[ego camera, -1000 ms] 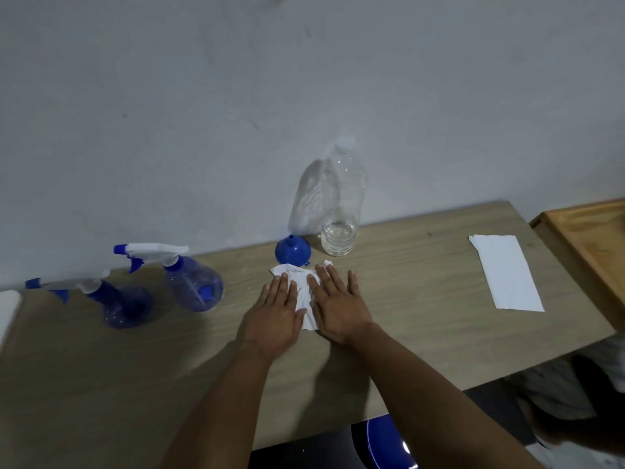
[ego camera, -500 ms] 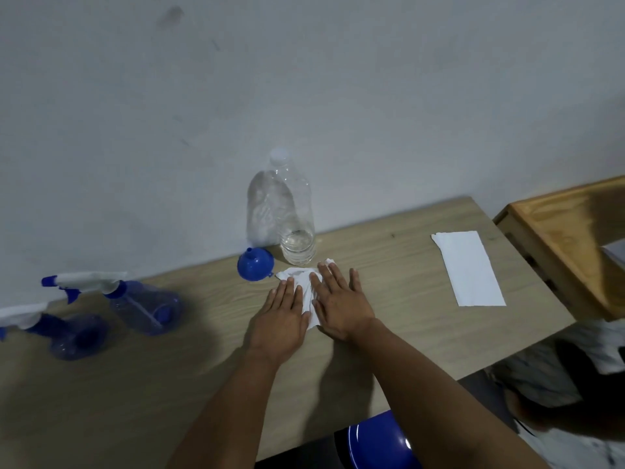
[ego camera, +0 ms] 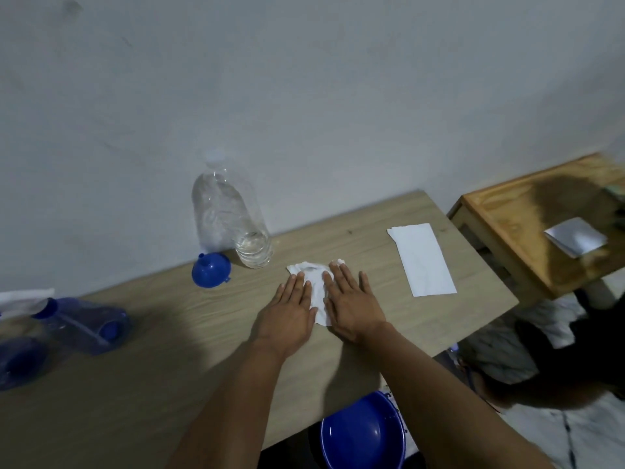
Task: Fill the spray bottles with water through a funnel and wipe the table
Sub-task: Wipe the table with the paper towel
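Note:
A crumpled white tissue (ego camera: 315, 286) lies flat on the wooden table (ego camera: 162, 374). My left hand (ego camera: 287, 314) and my right hand (ego camera: 351, 304) press on it side by side with straight fingers. A blue funnel (ego camera: 210, 269) lies mouth down left of the tissue. Behind it stands a clear plastic water bottle (ego camera: 233, 214) with a little water at its bottom. Two blue spray bottles stand at the far left, one (ego camera: 81, 324) with its white trigger head partly cut off by the frame edge, the other (ego camera: 18, 363) nearer the edge.
A second, folded white tissue (ego camera: 422, 258) lies on the table's right part. A wooden side table (ego camera: 507, 225) with a grey sheet (ego camera: 575, 240) stands to the right. A blue stool or basin (ego camera: 363, 434) sits below the table's front edge.
Both hands slid the tissue to the right along the table, away from the funnel and water bottle. The view also turned right, so the spray bottles now sit at the left edge.

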A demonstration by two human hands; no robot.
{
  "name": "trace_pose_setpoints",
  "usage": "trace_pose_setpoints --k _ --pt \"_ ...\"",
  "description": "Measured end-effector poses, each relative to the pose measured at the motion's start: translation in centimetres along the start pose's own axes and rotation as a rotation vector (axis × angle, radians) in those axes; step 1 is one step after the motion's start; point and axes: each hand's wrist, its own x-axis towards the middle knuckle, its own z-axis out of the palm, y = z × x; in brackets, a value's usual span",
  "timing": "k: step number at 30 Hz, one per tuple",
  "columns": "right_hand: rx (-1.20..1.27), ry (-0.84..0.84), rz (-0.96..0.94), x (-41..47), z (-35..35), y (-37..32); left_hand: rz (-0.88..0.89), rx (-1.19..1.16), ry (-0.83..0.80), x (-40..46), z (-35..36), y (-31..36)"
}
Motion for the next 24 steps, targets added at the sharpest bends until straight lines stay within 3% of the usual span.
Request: trace_pose_setpoints --k 7,13,24 --pt "0.039 0.080 0.069 -5.2 2.4 -2.2 0.047 -0.027 -0.025 -3.8 0.9 1.9" --pt "0.012 -0.004 0.126 -8.5 3.3 -6.9 0.074 -0.004 -0.009 -9.5 1.9 1.1" --pt "0.046 -0.056 0.060 -8.9 4.3 -22.7 0.010 -0.025 0.000 -21.3 3.5 -10.4"
